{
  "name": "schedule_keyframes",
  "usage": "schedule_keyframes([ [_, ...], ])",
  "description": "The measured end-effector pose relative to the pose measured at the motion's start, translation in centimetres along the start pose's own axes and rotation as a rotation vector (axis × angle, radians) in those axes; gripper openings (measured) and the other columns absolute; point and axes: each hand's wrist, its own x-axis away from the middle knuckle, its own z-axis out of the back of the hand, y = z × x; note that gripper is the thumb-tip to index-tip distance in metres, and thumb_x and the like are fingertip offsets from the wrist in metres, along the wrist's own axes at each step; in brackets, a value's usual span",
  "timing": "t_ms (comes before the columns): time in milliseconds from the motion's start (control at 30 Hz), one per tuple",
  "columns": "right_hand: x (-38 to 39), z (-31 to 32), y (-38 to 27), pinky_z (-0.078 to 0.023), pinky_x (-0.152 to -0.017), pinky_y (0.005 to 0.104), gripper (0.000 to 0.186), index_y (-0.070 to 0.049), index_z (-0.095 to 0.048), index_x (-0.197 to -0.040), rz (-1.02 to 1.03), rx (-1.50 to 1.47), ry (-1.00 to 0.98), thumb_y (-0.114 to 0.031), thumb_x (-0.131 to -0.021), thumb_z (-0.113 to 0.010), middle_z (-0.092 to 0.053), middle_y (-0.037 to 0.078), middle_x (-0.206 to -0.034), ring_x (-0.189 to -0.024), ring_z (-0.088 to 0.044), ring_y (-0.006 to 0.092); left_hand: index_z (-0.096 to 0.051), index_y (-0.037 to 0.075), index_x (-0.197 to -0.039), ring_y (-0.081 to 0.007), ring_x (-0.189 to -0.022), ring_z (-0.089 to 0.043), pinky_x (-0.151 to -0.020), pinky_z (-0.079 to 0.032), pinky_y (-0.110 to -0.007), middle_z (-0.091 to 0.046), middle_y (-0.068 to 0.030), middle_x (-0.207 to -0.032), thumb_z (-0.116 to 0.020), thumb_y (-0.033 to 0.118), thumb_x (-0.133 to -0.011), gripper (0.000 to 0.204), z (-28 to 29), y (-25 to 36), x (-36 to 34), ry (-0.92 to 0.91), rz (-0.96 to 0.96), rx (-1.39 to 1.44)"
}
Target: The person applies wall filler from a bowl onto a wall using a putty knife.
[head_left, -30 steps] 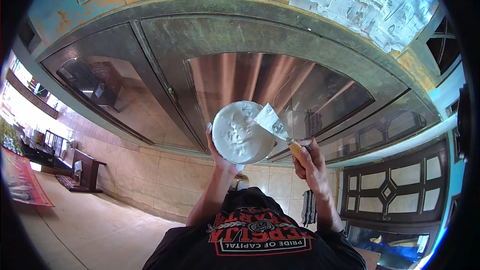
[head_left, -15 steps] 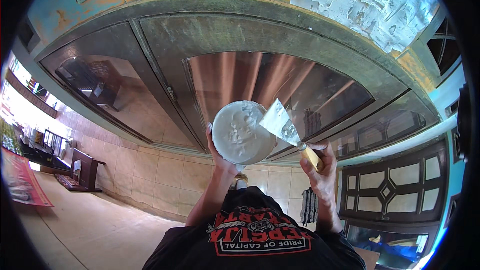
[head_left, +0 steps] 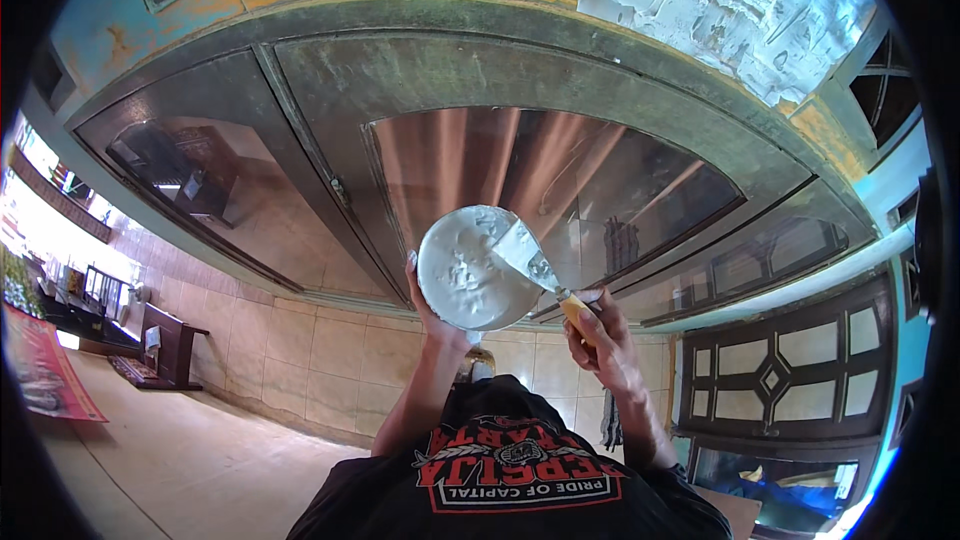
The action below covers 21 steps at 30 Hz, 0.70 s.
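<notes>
A round tub of white paste [head_left: 462,285] is held up in front of my chest, its surface lumpy and scooped. My left hand [head_left: 434,325] is closed around the tub's left side and underside. In my right hand [head_left: 604,342] is a putty knife [head_left: 532,262], gripped by its pale wooden handle. Its broad blade, smeared with white, reaches over the tub's right part. Whether the blade's tip touches the paste, I cannot tell.
Ahead stands a dark wooden door frame [head_left: 400,65] with glass panes and pinkish curtains [head_left: 450,155] behind. Above it, the wall carries a rough white plaster patch [head_left: 700,10] bordered by yellow-orange. A dark panelled door [head_left: 780,380] is at right; a small brown stand [head_left: 178,345] sits left on the tiled floor.
My right hand has moved left, bringing the putty knife's blade from the tub's right edge to over the paste. The tub has shifted slightly left.
</notes>
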Motion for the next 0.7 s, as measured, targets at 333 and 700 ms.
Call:
schedule_keyframes([
  [333, 0.7, 0.2, -1.2, -0.025, -0.043, 0.0177, 0.023, -0.005, -0.044, -0.110, -0.226, -0.435, -0.119, -0.026, -0.101, -0.045, -0.050, 0.003, -0.081, -0.049, -0.032, 0.0029, -0.048, 0.011, -0.133, -0.0285, -0.115, -0.052, -0.096, -0.045, -0.046, -0.052, -0.0095, -0.131, -0.038, 0.063, -0.090, 0.068, -1.2, -0.3, 0.2, -0.009, 0.018, -0.081],
  [700, 0.1, 0.8, -1.2, -0.026, -0.040, 0.0182, 0.025, -0.006, -0.044, -0.104, 0.007, -0.119, -0.161, -0.029, -0.103, -0.036, -0.053, 0.005, -0.083, -0.048, -0.035, 0.0043, -0.048, 0.009, -0.133, -0.0279, -0.115, -0.054, -0.096, -0.045, -0.045, -0.054, -0.0092, -0.129, -0.037, 0.065, -0.089, 0.071, -1.4, -0.7, 0.0, -0.007, 0.058, -0.078],
])
